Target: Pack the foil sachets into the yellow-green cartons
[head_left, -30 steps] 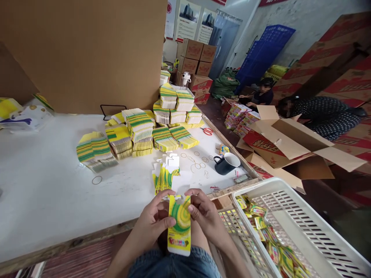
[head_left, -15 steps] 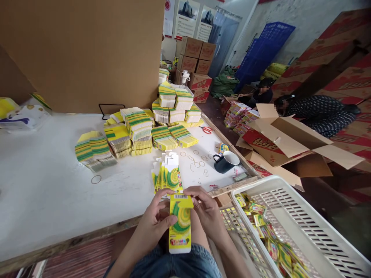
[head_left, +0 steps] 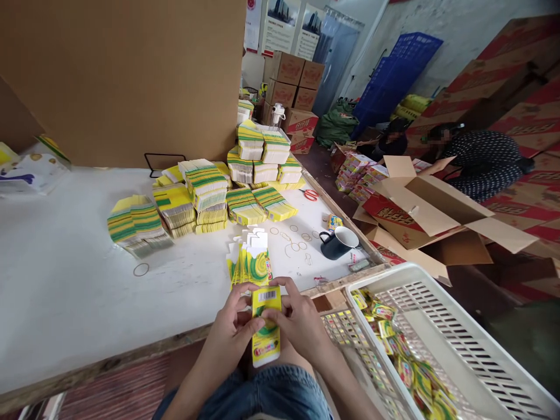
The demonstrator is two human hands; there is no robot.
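Observation:
A small yellow-and-green carton [head_left: 265,344] with a barcode at its top end is upright above my lap, at the table's front edge. My left hand [head_left: 236,326] grips its left side, fingers behind the top and thumb on the front. On the other side my right hand [head_left: 301,322] pinches the upper part, its thumb lying across the front face. Just beyond the fingers, a fanned pile of flattened cartons [head_left: 254,262] with white end flaps lies on the white table [head_left: 87,297].
Bundled carton blanks [head_left: 205,186] are stacked farther back. Scissors [head_left: 310,195], rubber bands and a dark mug [head_left: 339,242] are toward the right edge. A white plastic crate [head_left: 441,315] holds filled packets. Beyond, a person [head_left: 490,157] bends near an open cardboard box [head_left: 406,216].
My right thumb has moved from the carton's right edge onto its front. The top end that stuck out to the right now sits flush. The carton is slightly higher.

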